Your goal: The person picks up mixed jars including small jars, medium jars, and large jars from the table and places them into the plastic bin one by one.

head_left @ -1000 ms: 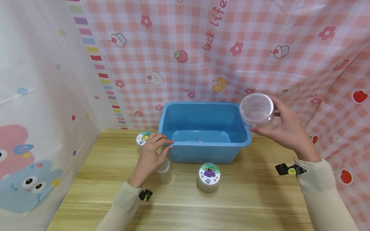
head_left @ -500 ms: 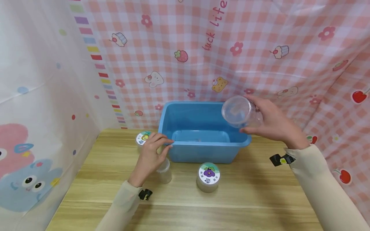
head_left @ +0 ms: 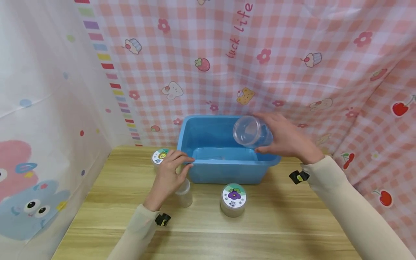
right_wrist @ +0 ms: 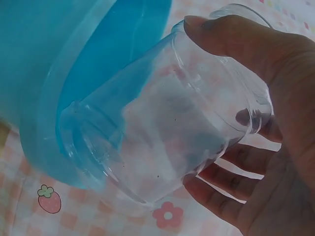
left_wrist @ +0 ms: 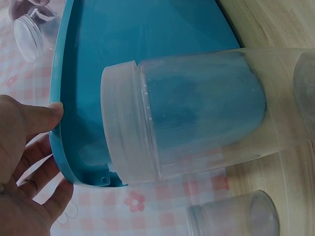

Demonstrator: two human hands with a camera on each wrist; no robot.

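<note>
"luck life" in red on the pink checked curtain (head_left: 292, 54); sticker print on two lidded jars (head_left: 233, 199), (head_left: 160, 157) too small to read. Right hand (head_left: 286, 139) curled round a clear open jar (head_left: 249, 131), tipped sideways over the blue tub (head_left: 227, 173), above its right rim. Left hand (head_left: 169, 175) on the tub's left corner, fingers relaxed, beside another clear jar (left_wrist: 187, 128), probably untouched. Bare wooden table (head_left: 286, 224) in front.
</note>
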